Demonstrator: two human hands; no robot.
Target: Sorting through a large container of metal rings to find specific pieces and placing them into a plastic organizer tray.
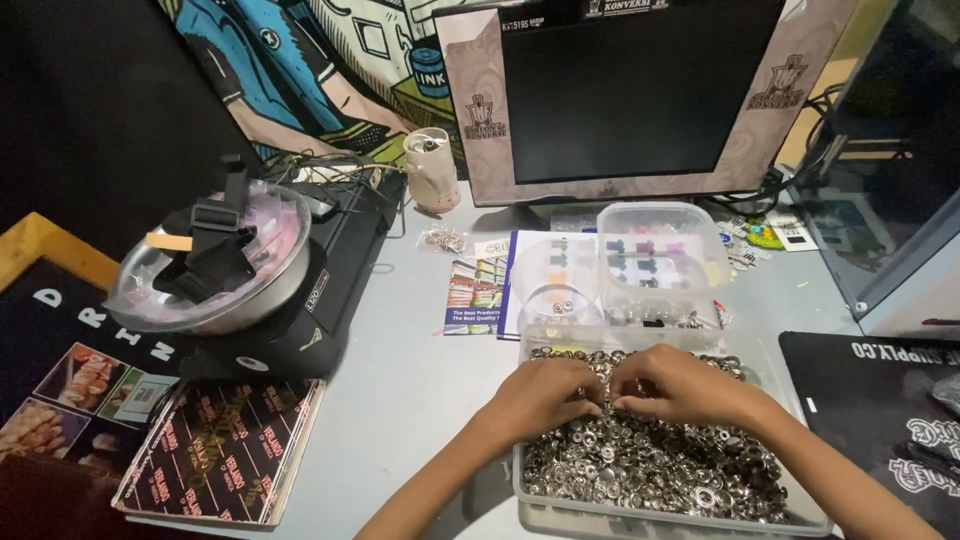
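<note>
Hands (545, 398) (685, 385) pinch rings (650, 465) (tray (815, 515) below).

Both forearms come up from the lower edge of the view and angle inward, so the two hands meet near the middle. The left hand (545, 397) lies palm down, knuckles up, its fingers curled and bunched toward the right. The right hand (682, 385) mirrors it, palm down, wrist bent slightly, fingers curled in toward the left. The fingertips of both hands press together in a pinch, touching one another; whatever sits between them is too small to tell.
</note>
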